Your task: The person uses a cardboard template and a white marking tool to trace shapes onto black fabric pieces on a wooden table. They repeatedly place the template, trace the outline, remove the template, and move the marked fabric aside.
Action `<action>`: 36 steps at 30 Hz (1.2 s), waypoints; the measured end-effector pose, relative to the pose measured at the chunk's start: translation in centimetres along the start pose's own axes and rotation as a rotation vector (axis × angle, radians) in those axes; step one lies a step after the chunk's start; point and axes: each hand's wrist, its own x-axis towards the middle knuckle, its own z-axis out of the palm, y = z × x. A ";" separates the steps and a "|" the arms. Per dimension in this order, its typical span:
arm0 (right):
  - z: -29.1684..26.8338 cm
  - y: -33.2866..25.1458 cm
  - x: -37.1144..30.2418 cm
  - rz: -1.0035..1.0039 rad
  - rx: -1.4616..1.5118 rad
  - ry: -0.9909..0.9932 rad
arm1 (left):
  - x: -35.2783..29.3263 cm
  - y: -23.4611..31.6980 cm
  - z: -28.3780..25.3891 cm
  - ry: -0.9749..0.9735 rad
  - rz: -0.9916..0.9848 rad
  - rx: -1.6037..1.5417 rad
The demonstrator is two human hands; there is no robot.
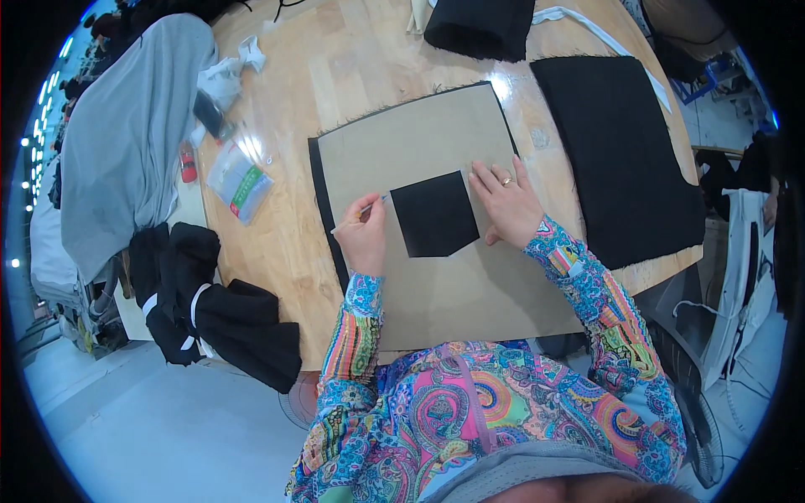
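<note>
A tan cardboard template (pixel 360 155) lies over black cloth (pixel 318 180), whose edges show along its left side and top. In the middle of the template is a black pocket shape (pixel 436 216) with a pointed lower edge; I cannot tell whether it is a cut-out or a laid piece. My left hand (pixel 362 235) is closed round a slim pale pen (pixel 373 205), its tip at the shape's upper left corner. My right hand (pixel 508 201), with a ring on one finger, rests flat with fingers apart on the template, beside the shape's right edge.
A black cut panel (pixel 616 159) lies at the right, a folded black piece (pixel 480 27) at the far edge. On the left are a plastic packet (pixel 239 182), a red object (pixel 187 162), grey cloth (pixel 134 138) and tied black bundles (pixel 239 314) over the table's edge.
</note>
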 end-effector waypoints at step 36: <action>0.0 0.4 0.3 0.002 0.023 -0.011 | -7.3 0.9 -2.5 -0.185 0.289 0.386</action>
